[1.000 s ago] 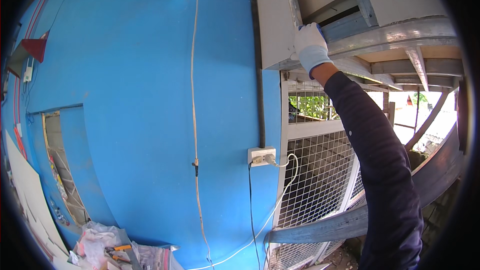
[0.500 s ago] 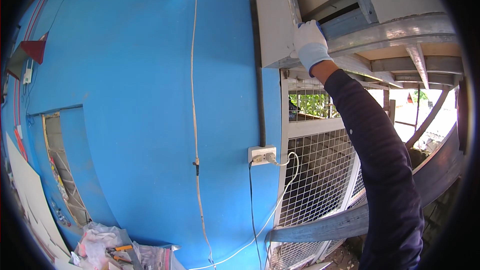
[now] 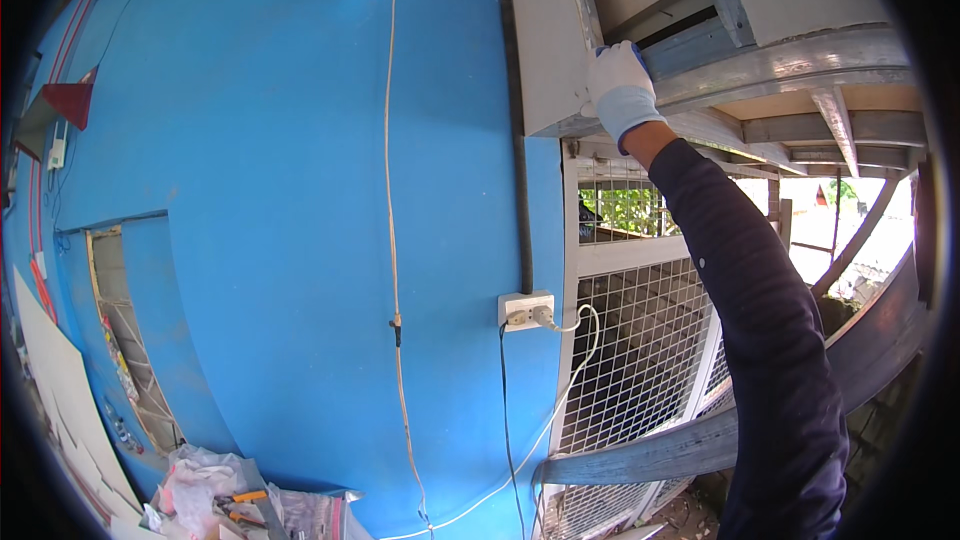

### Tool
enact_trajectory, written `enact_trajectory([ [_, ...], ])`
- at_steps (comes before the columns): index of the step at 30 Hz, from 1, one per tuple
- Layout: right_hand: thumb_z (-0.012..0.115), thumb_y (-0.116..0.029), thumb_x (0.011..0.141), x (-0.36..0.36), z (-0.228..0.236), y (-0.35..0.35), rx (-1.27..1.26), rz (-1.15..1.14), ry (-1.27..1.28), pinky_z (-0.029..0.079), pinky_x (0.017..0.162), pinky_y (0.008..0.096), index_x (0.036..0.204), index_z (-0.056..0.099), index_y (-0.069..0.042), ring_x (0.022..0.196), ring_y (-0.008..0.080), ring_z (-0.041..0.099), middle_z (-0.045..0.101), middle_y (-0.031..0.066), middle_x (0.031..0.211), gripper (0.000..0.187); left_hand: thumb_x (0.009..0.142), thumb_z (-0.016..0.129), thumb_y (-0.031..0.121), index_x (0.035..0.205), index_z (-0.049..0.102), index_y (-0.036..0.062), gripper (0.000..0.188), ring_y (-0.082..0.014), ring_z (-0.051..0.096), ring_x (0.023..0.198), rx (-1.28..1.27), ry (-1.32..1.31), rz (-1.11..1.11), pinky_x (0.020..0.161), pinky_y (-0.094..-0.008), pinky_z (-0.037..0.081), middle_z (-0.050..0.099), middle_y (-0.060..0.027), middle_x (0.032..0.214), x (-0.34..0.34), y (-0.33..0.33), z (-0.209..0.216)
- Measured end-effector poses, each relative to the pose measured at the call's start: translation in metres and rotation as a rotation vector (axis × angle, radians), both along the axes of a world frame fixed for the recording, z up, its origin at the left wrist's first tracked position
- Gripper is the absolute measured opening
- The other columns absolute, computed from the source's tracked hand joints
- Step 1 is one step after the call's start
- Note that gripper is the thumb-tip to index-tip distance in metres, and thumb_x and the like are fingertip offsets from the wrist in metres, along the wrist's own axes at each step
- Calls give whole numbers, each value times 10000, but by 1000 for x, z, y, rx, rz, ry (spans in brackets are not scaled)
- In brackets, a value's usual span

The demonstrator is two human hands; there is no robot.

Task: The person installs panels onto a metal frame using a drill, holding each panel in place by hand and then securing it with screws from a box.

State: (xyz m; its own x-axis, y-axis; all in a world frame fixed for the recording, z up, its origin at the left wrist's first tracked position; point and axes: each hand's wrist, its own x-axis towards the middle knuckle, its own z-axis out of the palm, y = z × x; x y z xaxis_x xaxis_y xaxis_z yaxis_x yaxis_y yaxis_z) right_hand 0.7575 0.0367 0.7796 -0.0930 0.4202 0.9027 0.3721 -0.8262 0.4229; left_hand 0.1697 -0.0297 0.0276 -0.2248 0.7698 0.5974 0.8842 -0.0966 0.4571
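My right hand (image 3: 622,90), in a white and light blue work glove, reaches up to a raised structure at the upper right. Its fingers are curled over the metal frame bar (image 3: 690,48) beside an opening in the panels. What the fingertips touch behind the bar is hidden. White panels (image 3: 548,35) flank the hand on the left, and a metal beam (image 3: 790,68) runs off to its right. A dark sleeve (image 3: 755,310) covers my right forearm. My left hand is out of view.
A blue wall (image 3: 290,240) fills the left. A white power outlet (image 3: 526,311) holds plugs with hanging cords. Below the structure stand a wire mesh panel (image 3: 635,340) and a slanting grey beam (image 3: 640,450). Plastic bags (image 3: 200,480) with orange-handled tools (image 3: 248,496) lie at the lower left.
The view has shifted very slightly. My right hand stays in the same place on the frame bar.
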Motion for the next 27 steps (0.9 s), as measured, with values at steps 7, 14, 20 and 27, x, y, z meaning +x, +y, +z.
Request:
enact_trajectory([
  [7,750,-519,911,-4,-2,-1,5,-3,7,464,916,400,1184,793,-168,1081,239,731,773,52,1132,446,954,630,272,949,790,109,228,-379,713,873,-29,-34,-1,797,-500,564,764,-164,931,4,0,6],
  [14,752,-527,907,-6,-2,-3,4,0,12,463,922,402,1193,790,-168,1087,238,730,774,52,1137,461,956,627,276,947,791,108,236,-378,713,868,-2,1,15,794,-507,562,764,-167,926,5,-3,10],
  [20,763,-529,903,-5,-1,-5,-10,9,23,462,938,402,1223,778,-148,1099,245,728,773,57,1158,498,955,625,276,973,798,114,237,-376,714,884,-10,-21,0,806,-498,565,770,-157,951,3,-1,6],
  [27,756,-501,916,-6,0,-4,-25,11,23,463,947,403,1248,764,-137,1100,253,729,769,67,1176,493,961,619,275,990,799,117,241,-365,723,909,-25,-7,6,824,-488,571,776,-150,984,4,-4,8],
])
